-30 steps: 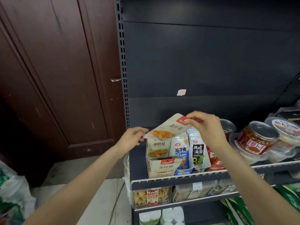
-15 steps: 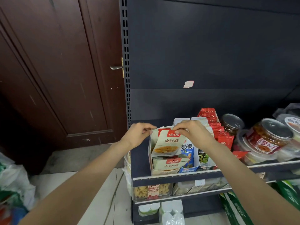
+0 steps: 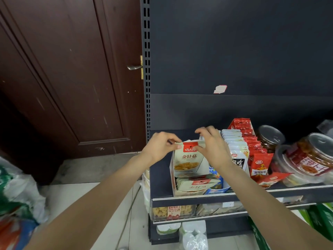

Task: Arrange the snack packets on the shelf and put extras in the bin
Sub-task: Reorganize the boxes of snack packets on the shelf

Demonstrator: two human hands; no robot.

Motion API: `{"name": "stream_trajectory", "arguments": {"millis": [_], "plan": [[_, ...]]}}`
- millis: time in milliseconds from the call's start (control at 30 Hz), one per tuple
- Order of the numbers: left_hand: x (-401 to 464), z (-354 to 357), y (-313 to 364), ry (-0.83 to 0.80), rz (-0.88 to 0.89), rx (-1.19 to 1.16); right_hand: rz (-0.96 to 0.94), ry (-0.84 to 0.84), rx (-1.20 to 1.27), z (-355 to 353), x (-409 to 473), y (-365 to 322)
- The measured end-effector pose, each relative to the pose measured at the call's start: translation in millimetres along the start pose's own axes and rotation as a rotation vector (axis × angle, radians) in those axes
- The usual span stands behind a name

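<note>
Both the left hand (image 3: 160, 147) and right hand (image 3: 211, 147) pinch the top edge of a cream snack packet (image 3: 188, 158) standing upright in the display box (image 3: 175, 186) below them (more packets lie flat beneath), so shelving looks underway, with no bin visible.

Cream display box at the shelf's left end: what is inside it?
Inside the cream display box: one upright cream packet, pinched by the left hand and right hand, plus packets lying flat in front. The box bottom is hidden.
</note>
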State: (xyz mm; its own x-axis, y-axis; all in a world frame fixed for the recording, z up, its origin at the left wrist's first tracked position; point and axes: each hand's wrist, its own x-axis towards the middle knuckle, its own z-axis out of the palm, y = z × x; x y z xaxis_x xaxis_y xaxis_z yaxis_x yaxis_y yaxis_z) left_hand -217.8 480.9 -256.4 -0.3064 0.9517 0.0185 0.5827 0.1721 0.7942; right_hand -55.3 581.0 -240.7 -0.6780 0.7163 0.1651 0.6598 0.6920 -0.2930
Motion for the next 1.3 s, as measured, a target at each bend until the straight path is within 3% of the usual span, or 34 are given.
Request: {"name": "stream_trajectory", "arguments": {"millis": [133,633,833,900,1133,1300], "plan": [[2,2,2,0.037,-0.025,0.032,0.017,-0.092,0.003,5,7,-2],[-3,9,8,0.069,-0.087,0.124,0.046,-0.138,0.109,-1,-2,3],[-7,13,14,0.146,-0.096,0.120,0.082,0.060,0.289,-12,-25,8],[-9,15,14,0.161,-0.094,0.132,0.081,-0.003,0.385,-17,-39,11],[-16,17,19,0.211,-0.061,0.241,0.067,-0.474,0.528,-28,-68,21],[-22,17,22,0.213,-0.028,0.336,-0.020,-0.481,0.370,-28,-72,17]]}}
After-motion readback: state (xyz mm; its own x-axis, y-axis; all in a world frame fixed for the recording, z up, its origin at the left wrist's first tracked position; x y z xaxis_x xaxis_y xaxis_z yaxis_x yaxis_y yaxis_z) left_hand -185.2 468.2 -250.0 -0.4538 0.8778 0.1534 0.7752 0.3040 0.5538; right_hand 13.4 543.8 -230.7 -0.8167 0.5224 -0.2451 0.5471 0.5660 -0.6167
